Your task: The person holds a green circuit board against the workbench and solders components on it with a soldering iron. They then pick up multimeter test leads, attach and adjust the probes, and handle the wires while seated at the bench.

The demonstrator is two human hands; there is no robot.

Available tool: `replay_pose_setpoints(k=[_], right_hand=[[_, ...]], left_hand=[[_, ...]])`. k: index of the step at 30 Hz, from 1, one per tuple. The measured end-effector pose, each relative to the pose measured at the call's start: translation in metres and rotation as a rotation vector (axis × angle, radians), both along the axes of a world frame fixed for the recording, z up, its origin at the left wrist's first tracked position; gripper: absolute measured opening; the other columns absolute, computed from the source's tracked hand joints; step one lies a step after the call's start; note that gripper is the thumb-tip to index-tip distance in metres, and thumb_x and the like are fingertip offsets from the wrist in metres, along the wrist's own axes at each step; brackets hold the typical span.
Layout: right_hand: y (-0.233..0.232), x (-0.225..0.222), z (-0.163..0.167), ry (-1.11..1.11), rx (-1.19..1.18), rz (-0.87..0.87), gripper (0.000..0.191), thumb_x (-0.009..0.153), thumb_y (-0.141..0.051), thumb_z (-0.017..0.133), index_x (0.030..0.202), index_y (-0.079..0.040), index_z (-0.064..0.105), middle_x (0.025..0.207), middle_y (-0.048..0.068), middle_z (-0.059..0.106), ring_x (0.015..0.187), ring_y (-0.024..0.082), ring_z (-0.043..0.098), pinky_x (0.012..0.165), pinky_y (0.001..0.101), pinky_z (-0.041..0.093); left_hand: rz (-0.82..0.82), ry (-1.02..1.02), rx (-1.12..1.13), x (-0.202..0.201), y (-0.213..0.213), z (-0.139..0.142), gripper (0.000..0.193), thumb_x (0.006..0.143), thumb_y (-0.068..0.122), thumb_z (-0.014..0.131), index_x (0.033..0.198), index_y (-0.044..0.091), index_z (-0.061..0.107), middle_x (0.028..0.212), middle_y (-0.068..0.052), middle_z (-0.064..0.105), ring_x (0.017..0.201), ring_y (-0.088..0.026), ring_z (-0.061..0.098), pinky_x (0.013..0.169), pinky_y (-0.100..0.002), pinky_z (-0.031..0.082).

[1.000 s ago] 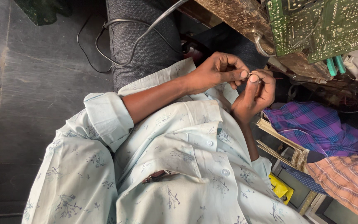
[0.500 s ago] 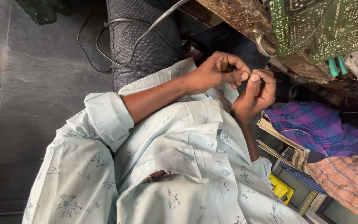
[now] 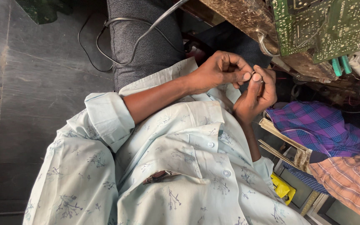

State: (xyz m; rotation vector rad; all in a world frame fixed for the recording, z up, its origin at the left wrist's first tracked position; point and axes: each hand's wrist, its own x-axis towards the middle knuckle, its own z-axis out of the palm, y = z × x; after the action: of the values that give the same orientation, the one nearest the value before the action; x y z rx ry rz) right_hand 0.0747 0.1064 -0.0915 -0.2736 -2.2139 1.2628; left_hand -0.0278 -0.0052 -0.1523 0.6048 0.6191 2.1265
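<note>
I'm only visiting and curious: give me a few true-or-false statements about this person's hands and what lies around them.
1. The left hand and the right hand meet at the fingertips, pinching a tiny item. True; it is too small to identify.
2. The circuit board beyond the hands is red. False: it is green.
3. A black cable runs across the grey trouser leg. True.
4. The left sleeve is buttoned at the wrist. False: it is rolled up, leaving the forearm bare.
5. A purple checked cloth lies beside the right hand. True.
</note>
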Motion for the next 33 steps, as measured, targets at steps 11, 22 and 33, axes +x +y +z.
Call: replay_pose_setpoints(k=[11, 22, 33], right_hand=[[0.0005, 0.0008, 0.0007, -0.021, 0.026, 0.012, 0.023, 0.110, -0.011, 0.057, 0.120, 0.005, 0.069, 0.108, 0.008, 0.060, 0.090, 0.012, 0.057, 0.077, 0.0258, 0.045], [0.0005, 0.0023, 0.0004, -0.047, 0.015, -0.003, 0.024, 0.110, -0.011, 0.056, 0.120, 0.005, 0.070, 0.109, 0.008, 0.060, 0.088, 0.011, 0.055, 0.074, 0.0241, 0.044], [-0.0003, 0.0018, 0.0001, -0.025, 0.009, 0.025, 0.023, 0.110, -0.010, 0.056, 0.122, 0.005, 0.069, 0.111, 0.009, 0.061, 0.092, 0.013, 0.057, 0.076, 0.0250, 0.046]], left_hand=[[0.011, 0.008, 0.023, 0.0018, 0.0021, -0.0030, 0.018, 0.103, 0.016, 0.069, 0.112, 0.001, 0.074, 0.101, -0.006, 0.077, 0.090, -0.009, 0.072, 0.081, -0.028, 0.063], [0.013, 0.003, 0.028, 0.0037, 0.0026, -0.0044, 0.017, 0.103, 0.015, 0.070, 0.111, 0.001, 0.074, 0.101, -0.005, 0.077, 0.091, -0.009, 0.072, 0.081, -0.028, 0.063], [0.016, -0.005, 0.014, 0.0048, 0.0029, -0.0047, 0.014, 0.103, 0.012, 0.069, 0.110, 0.001, 0.074, 0.102, -0.005, 0.076, 0.091, -0.008, 0.071, 0.080, -0.027, 0.062]])
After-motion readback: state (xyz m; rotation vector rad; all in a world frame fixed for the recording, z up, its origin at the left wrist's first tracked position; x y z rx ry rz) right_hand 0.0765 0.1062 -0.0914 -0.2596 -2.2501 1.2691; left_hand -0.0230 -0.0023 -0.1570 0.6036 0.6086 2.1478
